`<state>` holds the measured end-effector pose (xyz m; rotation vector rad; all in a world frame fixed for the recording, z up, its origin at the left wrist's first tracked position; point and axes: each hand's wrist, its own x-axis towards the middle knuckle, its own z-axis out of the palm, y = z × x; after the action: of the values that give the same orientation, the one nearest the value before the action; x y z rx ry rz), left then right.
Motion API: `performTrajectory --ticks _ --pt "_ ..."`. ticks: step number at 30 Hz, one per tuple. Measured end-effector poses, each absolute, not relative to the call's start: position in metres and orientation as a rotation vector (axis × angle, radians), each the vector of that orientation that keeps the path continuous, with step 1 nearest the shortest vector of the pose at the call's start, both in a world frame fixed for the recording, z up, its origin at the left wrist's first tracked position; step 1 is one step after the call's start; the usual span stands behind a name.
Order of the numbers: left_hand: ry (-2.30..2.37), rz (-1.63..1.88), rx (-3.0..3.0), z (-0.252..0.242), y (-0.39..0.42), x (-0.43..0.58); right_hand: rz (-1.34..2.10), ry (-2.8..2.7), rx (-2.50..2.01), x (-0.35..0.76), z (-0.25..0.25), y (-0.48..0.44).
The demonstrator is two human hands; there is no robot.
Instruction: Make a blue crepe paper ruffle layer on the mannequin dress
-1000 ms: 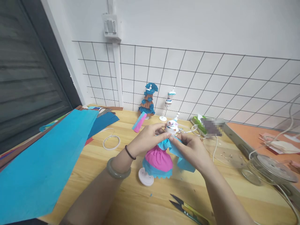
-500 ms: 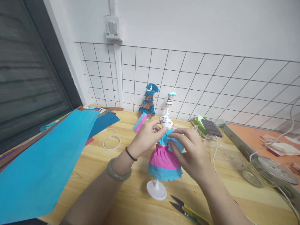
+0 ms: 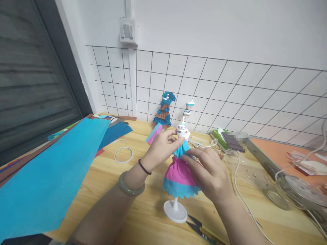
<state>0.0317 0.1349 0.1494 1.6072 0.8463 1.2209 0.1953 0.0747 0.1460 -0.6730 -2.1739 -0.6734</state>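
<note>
A small figure on a white round stand (image 3: 175, 211) wears a crinkled paper dress. Its skirt (image 3: 178, 172) is pink above and blue below, with a zigzag hem. Blue crepe paper (image 3: 182, 149) wraps the upper body, under a white top part (image 3: 182, 131). My left hand (image 3: 163, 144) is closed at the figure's left side, thumb and fingers gripping the upper edge of the blue crepe paper. From the right, my right hand (image 3: 208, 166) presses its closed fingertips on the same paper at the waist, hiding part of the skirt.
Thread snips (image 3: 201, 231) lie right of the stand. A large blue paper sheet (image 3: 56, 170) covers the left side. A white ring (image 3: 124, 155) and a pink-blue strip (image 3: 154, 133) lie nearby. Behind stands a blue-brown dressed figure (image 3: 163, 110). Cables, a phone (image 3: 232, 141) and a spool (image 3: 305, 190) are right.
The blue paper flap that stuck out to the right no longer shows. My right hand has moved lower, to the waist; my left hand keeps its hold. The view has shifted slightly.
</note>
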Motion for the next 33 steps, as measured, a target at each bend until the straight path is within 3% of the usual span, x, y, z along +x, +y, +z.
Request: performTrajectory --ticks 16,22,28,33 --pt "0.8 1.227 1.618 0.152 0.14 0.023 -0.409 -2.242 -0.572 0.195 0.144 0.076" --pt "0.575 1.124 1.692 0.152 0.142 0.018 -0.035 -1.722 -0.931 0.2 0.148 0.073" --pt "0.501 0.941 1.803 0.155 0.136 0.018 0.841 -1.545 -1.112 0.207 0.141 0.093" --pt "0.513 0.875 1.853 0.156 0.132 0.019 0.812 -1.671 -1.141 0.207 0.143 0.095"
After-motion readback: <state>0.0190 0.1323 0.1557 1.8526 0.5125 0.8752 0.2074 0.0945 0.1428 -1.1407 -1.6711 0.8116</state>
